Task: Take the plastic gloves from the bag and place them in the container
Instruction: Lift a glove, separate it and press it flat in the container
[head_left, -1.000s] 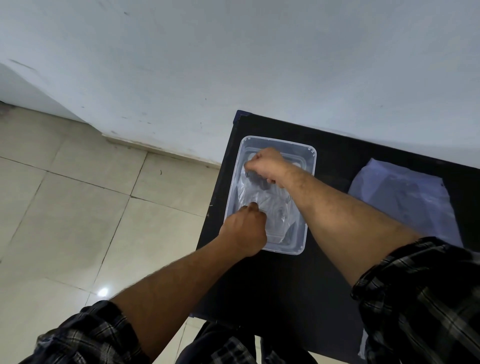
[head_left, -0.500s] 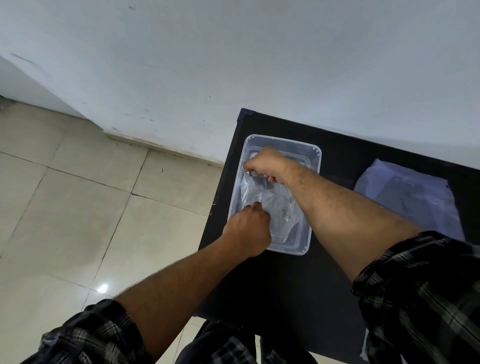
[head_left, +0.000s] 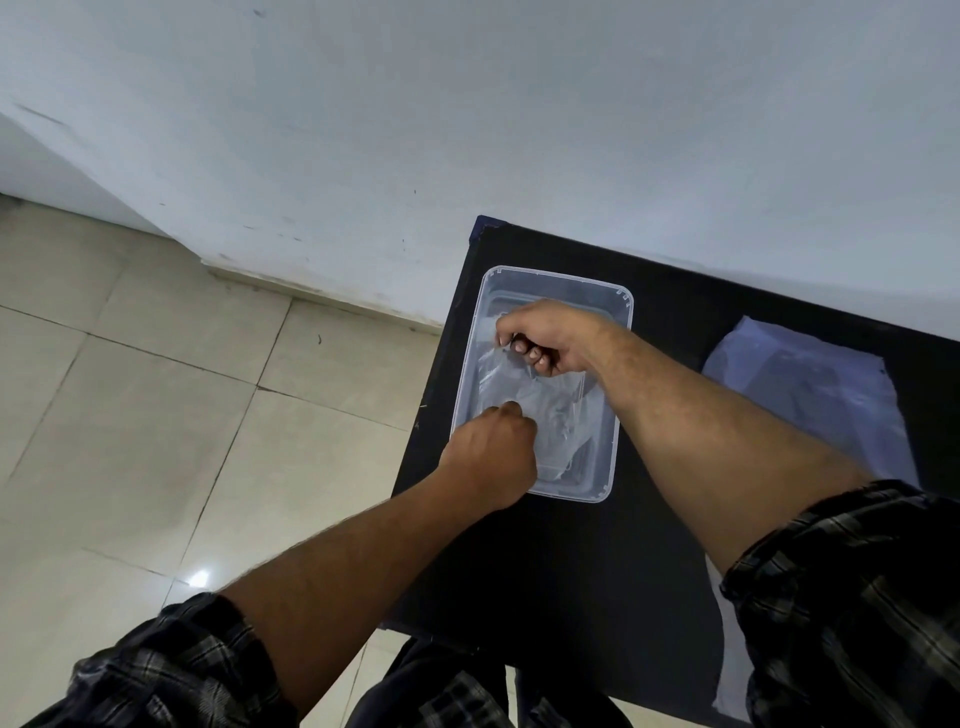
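Writing: none readable on anything; no brand or label visible on container, bag or gloves.
Container: one, clear plastic, rectangular, no lid on it, sits on the black worktop near its left edge.
Plastic gloves: thin, clear, crumpled film lying inside the container; I can't count how many, layers overlap and see-through.
Bag: one, pale bluish translucent, lying flat on the worktop to the right of the container, well apart from it; my right forearm crosses between them.
My left hand: one, at the container's near left corner, knuckles up, fingers curled down into a pinch on the near edge of the glove film.
My right hand: one, over the far half of the container, fingers curled under and gripping the far edge of the same film.
Film state: stretched between my two hands, low inside the container walls.
Sleeves: two, dark plaid, pushed up above both forearms, at the bottom corners of the view.
Floor: beige tiles left of the worktop, one bright light spot reflected on it.
Wall: plain white, few small dark marks, runs behind the worktop.
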